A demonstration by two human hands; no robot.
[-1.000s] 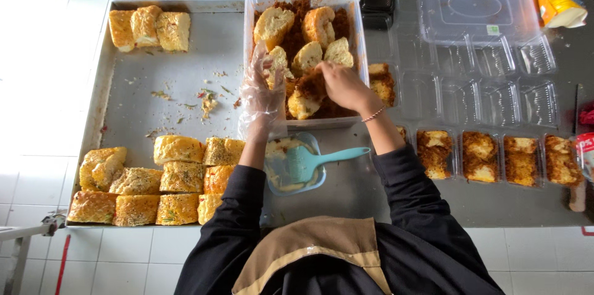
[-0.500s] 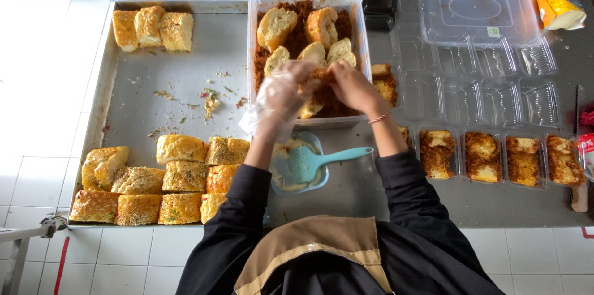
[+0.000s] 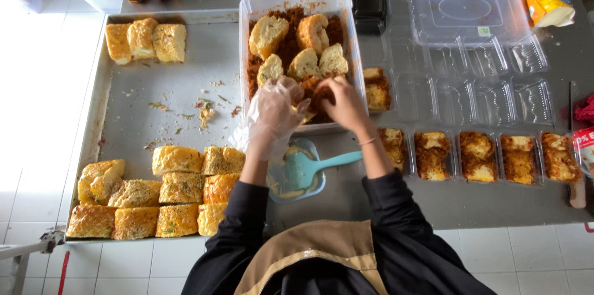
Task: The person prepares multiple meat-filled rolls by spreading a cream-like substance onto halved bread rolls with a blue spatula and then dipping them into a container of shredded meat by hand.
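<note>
Just above the middle of the frame, my left hand (image 3: 276,111), in a loose clear plastic glove, and my bare right hand (image 3: 342,102) both close around one floss-coated bread piece (image 3: 312,91), fingers curled and pressing it from either side. It sits at the near edge of the clear rectangular plastic tub (image 3: 352,41) of brown meat floss, among other bread pieces. Below my wrists lies a teal silicone spatula (image 3: 312,166). A metal tray (image 3: 185,94) of golden bread slices fills the left.
</note>
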